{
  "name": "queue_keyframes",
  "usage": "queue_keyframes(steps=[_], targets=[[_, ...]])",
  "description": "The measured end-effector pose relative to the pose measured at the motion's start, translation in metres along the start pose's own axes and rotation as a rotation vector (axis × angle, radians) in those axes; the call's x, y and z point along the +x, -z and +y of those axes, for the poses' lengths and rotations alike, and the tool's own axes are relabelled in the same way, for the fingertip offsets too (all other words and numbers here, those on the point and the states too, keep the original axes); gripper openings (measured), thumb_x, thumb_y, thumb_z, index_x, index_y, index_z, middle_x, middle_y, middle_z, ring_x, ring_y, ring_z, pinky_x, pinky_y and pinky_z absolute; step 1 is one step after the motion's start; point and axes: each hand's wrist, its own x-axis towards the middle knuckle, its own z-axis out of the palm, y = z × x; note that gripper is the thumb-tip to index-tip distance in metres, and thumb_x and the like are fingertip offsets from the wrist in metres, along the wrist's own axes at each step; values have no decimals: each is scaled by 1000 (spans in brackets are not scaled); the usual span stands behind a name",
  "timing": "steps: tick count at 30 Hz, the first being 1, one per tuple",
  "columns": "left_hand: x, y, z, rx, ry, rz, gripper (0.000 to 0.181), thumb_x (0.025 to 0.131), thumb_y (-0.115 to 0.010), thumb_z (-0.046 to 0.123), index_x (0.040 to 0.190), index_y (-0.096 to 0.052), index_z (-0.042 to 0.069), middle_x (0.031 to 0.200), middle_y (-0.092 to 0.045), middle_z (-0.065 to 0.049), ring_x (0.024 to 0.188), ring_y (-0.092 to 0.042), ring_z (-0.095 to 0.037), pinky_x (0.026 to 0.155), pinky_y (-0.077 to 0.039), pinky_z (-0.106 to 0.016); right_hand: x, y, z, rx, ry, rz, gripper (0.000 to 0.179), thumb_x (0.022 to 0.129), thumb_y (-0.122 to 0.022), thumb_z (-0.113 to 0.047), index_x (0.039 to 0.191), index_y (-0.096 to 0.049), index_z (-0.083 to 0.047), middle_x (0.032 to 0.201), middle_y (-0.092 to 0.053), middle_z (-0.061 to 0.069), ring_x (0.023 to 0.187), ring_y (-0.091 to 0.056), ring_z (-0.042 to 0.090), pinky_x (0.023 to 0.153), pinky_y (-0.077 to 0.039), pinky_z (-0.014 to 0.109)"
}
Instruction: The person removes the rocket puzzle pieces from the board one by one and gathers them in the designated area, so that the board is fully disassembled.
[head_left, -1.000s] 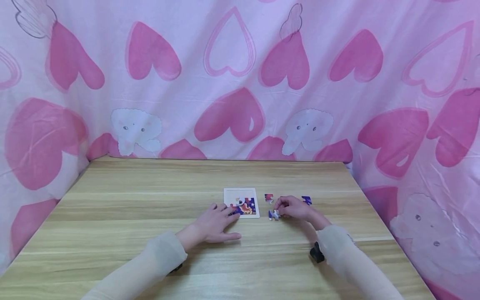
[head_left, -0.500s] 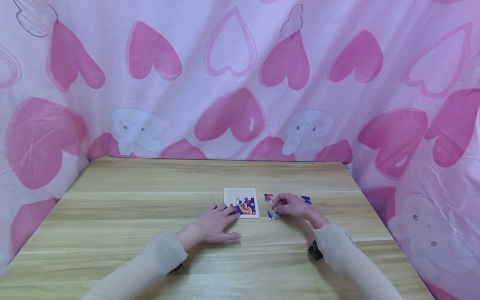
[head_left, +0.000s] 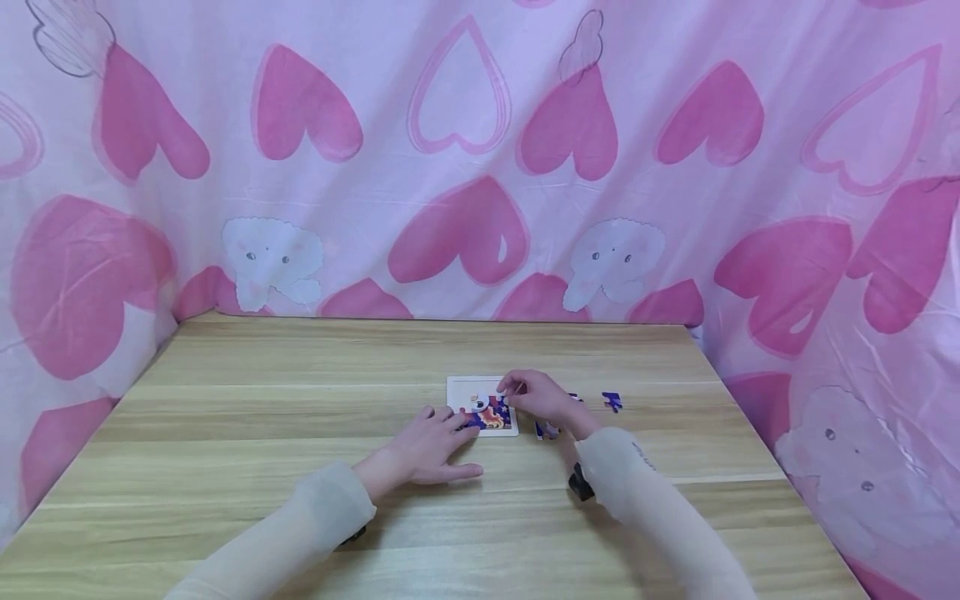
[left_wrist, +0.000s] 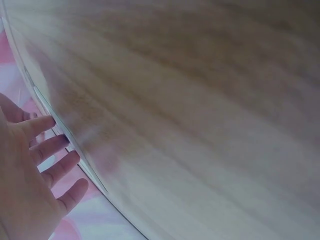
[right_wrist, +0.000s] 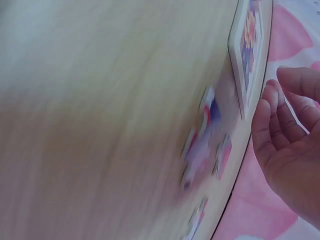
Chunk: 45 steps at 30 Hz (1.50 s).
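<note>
A small jigsaw puzzle (head_left: 491, 417) with a dark blue, orange and red picture lies partly filled in a white tray (head_left: 480, 380). My left hand (head_left: 423, 446) lies flat with spread fingers, its fingertips on the tray's near left corner. Over the tray's right side my right hand (head_left: 536, 396) has thumb and fingers brought together, pinching a puzzle piece; only a small pale bit shows at the fingertips. Loose puzzle pieces (head_left: 547, 430) lie just right of the tray, and the right wrist view shows several pieces (right_wrist: 202, 142) beside its edge.
Another loose blue piece (head_left: 612, 402) lies farther right on the wooden table (head_left: 315, 375). A pink curtain with hearts (head_left: 457, 233) hangs behind the table and along both sides. Black wrist cameras (head_left: 580, 483) sit under the sleeves.
My right hand has moved left and slightly away, from over the loose pieces to the tray's right side. The left hand has stayed in place on the tray corner.
</note>
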Motion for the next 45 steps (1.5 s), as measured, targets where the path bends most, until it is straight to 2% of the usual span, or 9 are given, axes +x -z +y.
queue_keyframes(steps=[5,12,18,25,30,35,40,45], targets=[[0,2,1,-5,-4,-4,77,79,-22,72,127,-49,18,126,-46,-5,113,-40,-26,87,-32,-45,14,-12,-4,-46,10,2,20,79,-60,1,97,-62,-7,84,-56,1,78,-51,15,68,-43,28],[0,1,2,12,-2,-13,77,79,-21,72,127,-49,19,127,-45,-4,113,-39,-25,87,-32,-44,23,-22,-9,-138,32,-15,26,78,-62,0,103,-62,-4,88,-56,3,82,-52,16,72,-44,30],[0,1,1,8,-2,-11,77,79,-21,72,127,-49,19,126,-46,-3,112,-40,-24,86,-32,-44,28,-24,-10,-208,18,-38,28,77,-65,-2,104,-61,-4,89,-56,2,84,-53,16,75,-44,30],[1,1,1,6,-7,-1,74,80,-22,71,127,-48,20,125,-47,-3,110,-41,-24,86,-32,-44,30,-22,-16,-222,-10,-74,25,75,-65,1,98,-60,-4,86,-54,2,81,-51,16,74,-43,29],[5,1,9,95,-21,45,71,80,-24,71,131,-44,26,117,-50,-4,104,-44,-25,81,-34,-44,30,-20,-20,-204,-40,-90,24,75,-65,2,97,-59,-5,85,-52,3,80,-50,17,73,-43,30],[13,-3,24,188,21,66,73,78,-22,73,131,-44,28,116,-50,-7,104,-45,-30,80,-36,-48,32,-20,-20,-201,-85,-98,23,76,-64,1,97,-59,-7,85,-50,2,80,-48,16,72,-42,29],[17,-3,33,251,77,41,75,77,-22,74,131,-44,28,115,-48,-7,99,-46,-29,74,-38,-45,34,-20,-22,-194,-99,-98,23,75,-65,3,95,-59,-7,84,-51,3,79,-48,16,72,-42,30],[18,-3,34,245,103,18,76,76,-23,75,132,-43,27,118,-47,-7,101,-44,-29,74,-38,-44,33,-19,-23,-158,-123,-102,25,74,-65,4,95,-57,-7,85,-52,4,79,-48,17,72,-41,31]])
